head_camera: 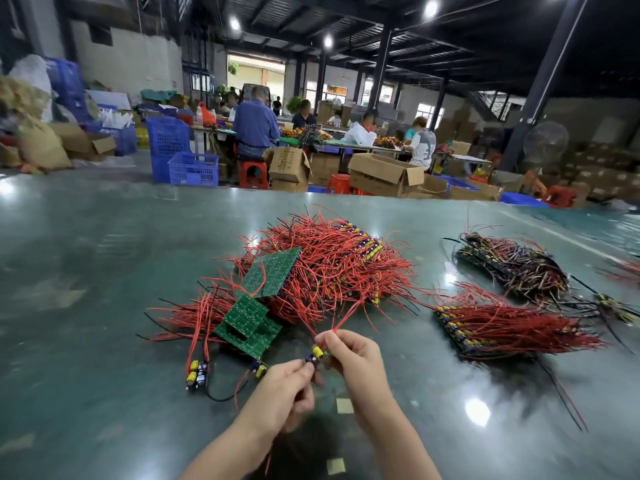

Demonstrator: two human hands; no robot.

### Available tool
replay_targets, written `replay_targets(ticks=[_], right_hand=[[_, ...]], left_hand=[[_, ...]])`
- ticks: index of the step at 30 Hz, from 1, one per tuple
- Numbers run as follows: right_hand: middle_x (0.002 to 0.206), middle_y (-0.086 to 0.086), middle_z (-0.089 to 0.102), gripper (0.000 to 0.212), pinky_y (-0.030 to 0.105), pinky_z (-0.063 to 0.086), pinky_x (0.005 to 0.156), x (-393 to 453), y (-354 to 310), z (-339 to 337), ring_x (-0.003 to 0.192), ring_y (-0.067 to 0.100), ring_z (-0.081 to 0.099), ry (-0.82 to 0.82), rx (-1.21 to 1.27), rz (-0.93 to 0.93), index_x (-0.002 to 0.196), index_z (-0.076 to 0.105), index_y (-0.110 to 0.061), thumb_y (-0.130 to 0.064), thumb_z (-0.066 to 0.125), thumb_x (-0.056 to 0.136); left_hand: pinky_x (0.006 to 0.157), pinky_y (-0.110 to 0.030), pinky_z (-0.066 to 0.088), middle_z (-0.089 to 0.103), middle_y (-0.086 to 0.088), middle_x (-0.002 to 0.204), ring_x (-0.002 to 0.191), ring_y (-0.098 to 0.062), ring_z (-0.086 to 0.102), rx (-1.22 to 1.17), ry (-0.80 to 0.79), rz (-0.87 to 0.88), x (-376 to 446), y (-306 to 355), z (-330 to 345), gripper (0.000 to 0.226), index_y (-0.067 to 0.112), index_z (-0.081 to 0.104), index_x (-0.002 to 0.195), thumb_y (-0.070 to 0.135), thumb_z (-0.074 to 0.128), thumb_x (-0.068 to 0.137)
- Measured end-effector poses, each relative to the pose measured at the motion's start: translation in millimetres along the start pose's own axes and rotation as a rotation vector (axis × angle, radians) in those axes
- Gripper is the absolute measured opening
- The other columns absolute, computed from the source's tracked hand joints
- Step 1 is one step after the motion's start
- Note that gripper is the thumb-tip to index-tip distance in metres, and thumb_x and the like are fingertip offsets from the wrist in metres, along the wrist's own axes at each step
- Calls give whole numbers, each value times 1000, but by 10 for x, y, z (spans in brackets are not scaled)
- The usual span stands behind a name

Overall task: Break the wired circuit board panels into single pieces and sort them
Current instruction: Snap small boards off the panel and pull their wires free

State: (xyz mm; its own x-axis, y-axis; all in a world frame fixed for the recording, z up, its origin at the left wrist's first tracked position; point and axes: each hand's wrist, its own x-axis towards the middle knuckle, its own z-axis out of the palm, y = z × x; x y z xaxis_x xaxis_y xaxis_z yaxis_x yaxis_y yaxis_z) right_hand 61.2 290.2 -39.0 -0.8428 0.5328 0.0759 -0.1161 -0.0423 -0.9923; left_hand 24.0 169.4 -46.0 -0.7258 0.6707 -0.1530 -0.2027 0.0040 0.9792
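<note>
A: From the head camera, both hands met low over the glossy green table [104, 306]. The left hand [280, 396] pinched one end of a small wired circuit board piece [313, 357], blue and yellow parts on it.

B: And the right hand [353, 368] pinched the other end, its red wires trailing up towards the heap?

A: Yes. Just beyond lay the big tangled pile of red-wired green board panels [311, 271], two green panels tilted on its near-left side.

B: Sorted ones?

A: A neat row of red-wired pieces [502, 327] lay to the right, a darker bundle [512, 268] behind it. Two loose pieces [197, 374] sat left of the hands.
</note>
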Motion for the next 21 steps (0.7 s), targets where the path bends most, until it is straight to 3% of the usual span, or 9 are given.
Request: replay_targets(ticks=[4, 9, 15, 21], right_hand=[[68, 14, 61, 25, 24, 44, 48, 15, -18, -4, 48, 19, 50, -48, 194, 82, 72, 69, -3, -4, 54, 91], [68, 13, 61, 19, 22, 43, 39, 2, -42, -4, 45, 18, 48, -112, 333, 129, 85, 66, 3, -12, 56, 85], [65, 6, 64, 20, 22, 45, 48, -4, 10, 30, 55, 14, 56, -26, 57, 70, 77, 73, -10, -16, 60, 90], [70, 9, 66, 15, 21, 49, 59, -11, 6, 0, 65, 16, 59, -37, 46, 31, 75, 73, -9, -8, 62, 86]], left_hand=[[32, -7, 19, 37, -3, 39, 24, -4, 19, -240, -84, -64, 19, -17, -29, 22, -1, 54, 89, 14, 40, 98], [35, -12, 26, 63, -18, 63, 28, -13, 38, -376, -169, -24, -35, -4, -24, 20, 3, 55, 87, 22, 51, 84], [47, -23, 51, 72, -13, 79, 57, -17, 66, -216, -37, 24, 3, -81, -38, 17, 3, 59, 98, 10, 44, 99], [50, -23, 53, 72, -15, 76, 59, -18, 69, -250, -118, -72, 36, -112, -114, 13, 5, 58, 101, 9, 46, 98]])
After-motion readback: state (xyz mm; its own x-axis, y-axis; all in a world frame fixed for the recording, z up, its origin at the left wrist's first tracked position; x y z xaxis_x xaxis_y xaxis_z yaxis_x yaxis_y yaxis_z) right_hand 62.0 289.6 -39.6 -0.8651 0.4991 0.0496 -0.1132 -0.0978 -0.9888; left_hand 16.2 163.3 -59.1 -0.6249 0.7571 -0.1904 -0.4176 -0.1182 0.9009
